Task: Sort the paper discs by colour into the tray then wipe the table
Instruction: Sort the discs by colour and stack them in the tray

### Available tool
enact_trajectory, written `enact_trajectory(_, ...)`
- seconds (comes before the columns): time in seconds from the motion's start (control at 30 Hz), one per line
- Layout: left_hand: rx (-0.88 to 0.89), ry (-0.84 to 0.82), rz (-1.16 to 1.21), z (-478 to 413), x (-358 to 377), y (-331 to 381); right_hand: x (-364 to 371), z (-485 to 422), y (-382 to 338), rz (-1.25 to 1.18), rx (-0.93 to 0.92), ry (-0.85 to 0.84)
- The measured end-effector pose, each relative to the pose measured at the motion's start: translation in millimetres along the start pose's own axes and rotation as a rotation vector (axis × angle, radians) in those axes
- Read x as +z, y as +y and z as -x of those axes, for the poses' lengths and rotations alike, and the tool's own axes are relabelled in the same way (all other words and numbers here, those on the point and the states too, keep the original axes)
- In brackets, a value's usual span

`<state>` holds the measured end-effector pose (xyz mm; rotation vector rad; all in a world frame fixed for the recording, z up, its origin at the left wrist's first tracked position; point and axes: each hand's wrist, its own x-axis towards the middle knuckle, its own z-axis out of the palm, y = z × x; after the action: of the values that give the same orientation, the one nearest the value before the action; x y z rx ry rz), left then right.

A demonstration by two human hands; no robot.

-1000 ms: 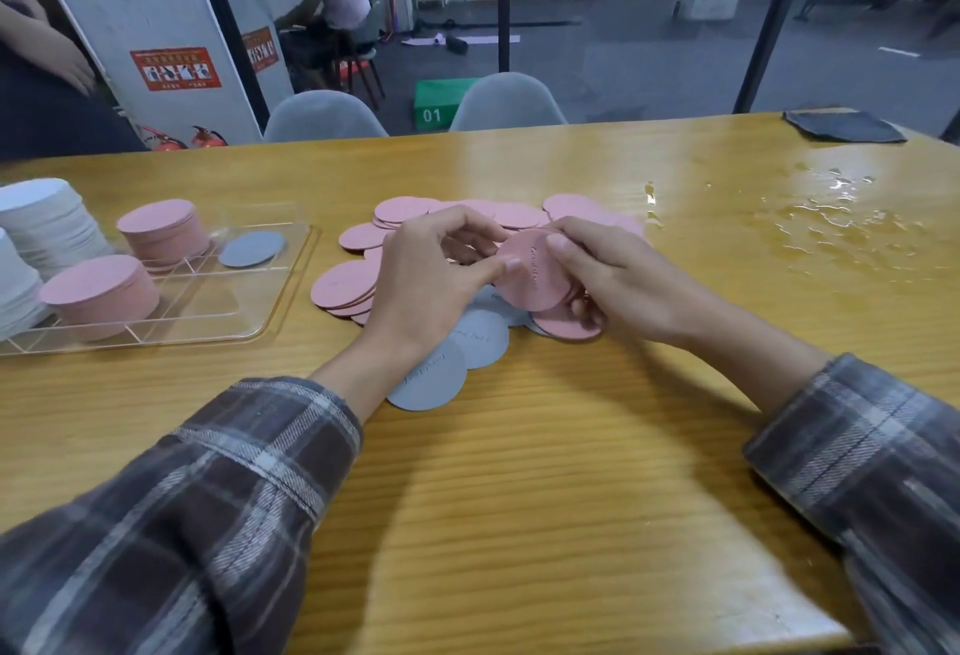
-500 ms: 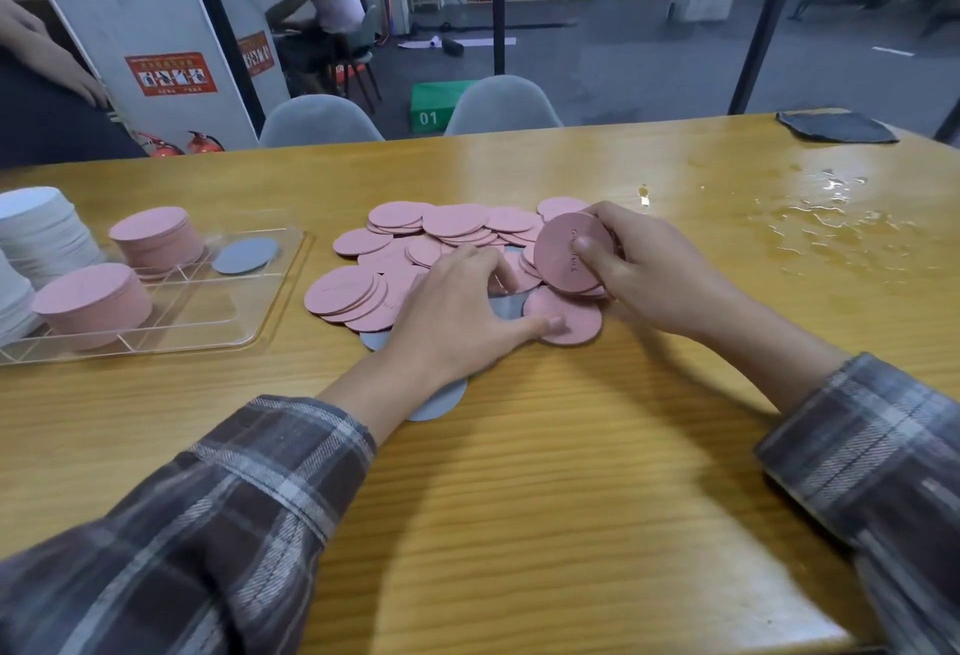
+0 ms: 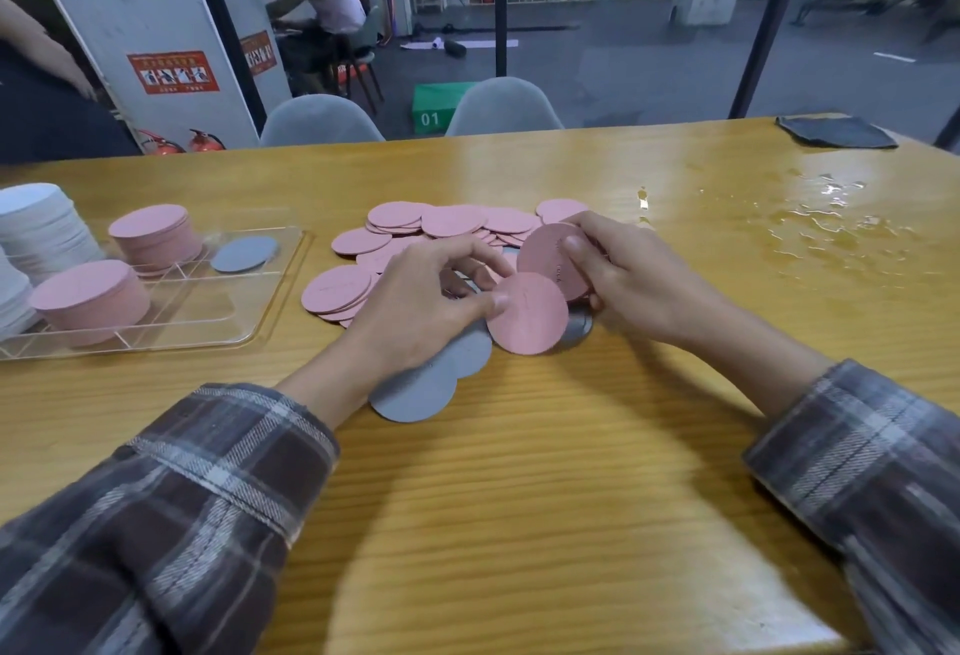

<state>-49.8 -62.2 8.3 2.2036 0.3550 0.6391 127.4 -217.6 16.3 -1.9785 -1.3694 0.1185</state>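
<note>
A loose pile of pink paper discs (image 3: 452, 223) lies on the wooden table, with grey discs (image 3: 415, 394) at its near side. My left hand (image 3: 421, 306) pinches one pink disc (image 3: 527, 314) lifted off the pile. My right hand (image 3: 623, 275) grips a small stack of pink discs (image 3: 545, 254) held on edge. At the left stands a clear tray (image 3: 260, 301) holding two pink stacks (image 3: 91, 298), one grey disc (image 3: 244, 253) and white stacks (image 3: 41, 226).
A puddle of spilled liquid (image 3: 810, 228) spreads over the table's right side. A dark cloth (image 3: 836, 132) lies at the far right corner. Two grey chairs (image 3: 504, 106) stand behind the table. Another person's arm shows at the far left.
My left hand went down onto the pile and has now lifted a pink disc. My right hand keeps its pink stack and moved slightly right and away.
</note>
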Motion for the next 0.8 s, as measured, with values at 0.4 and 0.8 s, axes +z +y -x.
enact_trajectory(0.4, 0.082, 0.219, 0.034, 2, -8, 2, 15, 4, -26, -0.178, -0.051, -0.247)
enact_trajectory(0.8, 0.07, 0.194, -0.459, 18, -65, -49, 41, -19, -38, -0.073, -0.029, -0.093)
